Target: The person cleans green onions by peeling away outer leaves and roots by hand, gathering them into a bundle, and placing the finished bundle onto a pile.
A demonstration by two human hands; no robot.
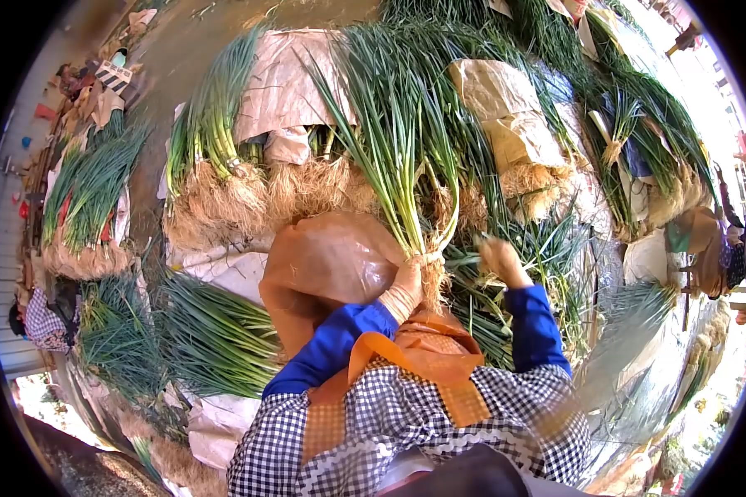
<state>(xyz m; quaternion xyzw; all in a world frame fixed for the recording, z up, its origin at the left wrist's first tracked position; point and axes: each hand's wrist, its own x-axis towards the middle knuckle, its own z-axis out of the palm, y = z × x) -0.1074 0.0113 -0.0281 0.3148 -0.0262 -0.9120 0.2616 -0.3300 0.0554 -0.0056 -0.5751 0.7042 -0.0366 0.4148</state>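
My left hand (pixel 404 290) is wrapped around the lower end of a bunch of spring onions (pixel 396 178), just beside their pale roots. Long green leaves fan up and away from me. To the right of the roots, my right hand (pixel 504 263) is curled, apart from the bunch. Thin green strands show by its fingertips, but I cannot make out what is in it. Loose green leaves (pixel 547 257) lie beneath and beyond that hand. An orange-brown plastic sheet (pixel 327 261) covers my lap, under my left forearm.
Ahead lie bundled spring onions (pixel 215 157) with roots toward me, some wrapped in brown paper (pixel 506 103). A pile of green leaves (pixel 220 335) sits at my left. Further bundles (pixel 91 203) stand at far left, and more (pixel 663 149) at right. People sit at both edges.
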